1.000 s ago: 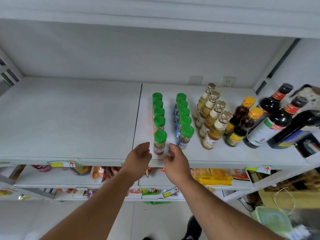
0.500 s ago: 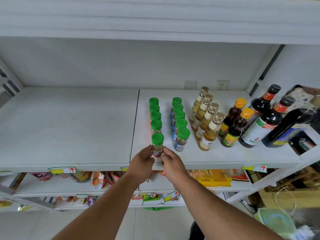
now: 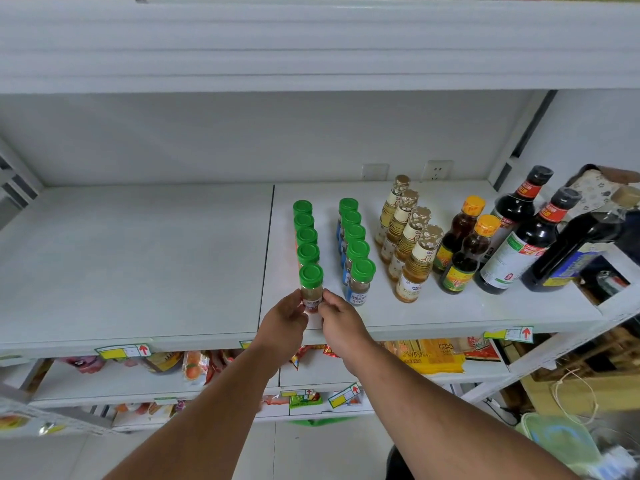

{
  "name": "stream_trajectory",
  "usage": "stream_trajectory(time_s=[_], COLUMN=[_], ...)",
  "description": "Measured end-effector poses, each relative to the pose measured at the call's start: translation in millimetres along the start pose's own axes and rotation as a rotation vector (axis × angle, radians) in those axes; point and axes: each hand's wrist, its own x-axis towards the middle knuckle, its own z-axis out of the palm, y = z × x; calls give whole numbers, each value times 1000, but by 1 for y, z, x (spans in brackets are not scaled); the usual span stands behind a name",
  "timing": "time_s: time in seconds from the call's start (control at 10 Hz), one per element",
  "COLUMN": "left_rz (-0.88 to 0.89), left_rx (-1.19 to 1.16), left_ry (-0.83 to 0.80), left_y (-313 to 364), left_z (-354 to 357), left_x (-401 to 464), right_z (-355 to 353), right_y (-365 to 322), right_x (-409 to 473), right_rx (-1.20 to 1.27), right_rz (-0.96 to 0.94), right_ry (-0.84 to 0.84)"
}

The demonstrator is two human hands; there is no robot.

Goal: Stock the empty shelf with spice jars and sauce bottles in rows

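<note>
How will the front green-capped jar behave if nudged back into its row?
The front jar looks tall and narrow, so probably tippy. Both hands, left and right, pinch it low. It likely slides easily on the smooth shelf.

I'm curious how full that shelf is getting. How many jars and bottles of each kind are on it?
Green-capped jars: 10, in two rows of 5
Gold-capped bottles: 4
Orange-capped bottles: 2
Dark bottles: 3
Total: 19
The hands hold the front jar of the left row.
</note>
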Motion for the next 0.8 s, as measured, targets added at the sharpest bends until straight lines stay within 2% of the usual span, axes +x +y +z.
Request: stream_trajectory(time_s=[0.6, 0.8], left_rz=[-70, -48], left_rx=[-146, -145], left_ry=[-17, 29], left_y=[-12, -14], left_z=[0, 3], left_x=[15, 4], right_z=[-1, -4], right_y=[-8, -2], right_x=[-1, -13], right_rx=[54, 40], right_rz=[11, 32], right_ry=[2, -2])
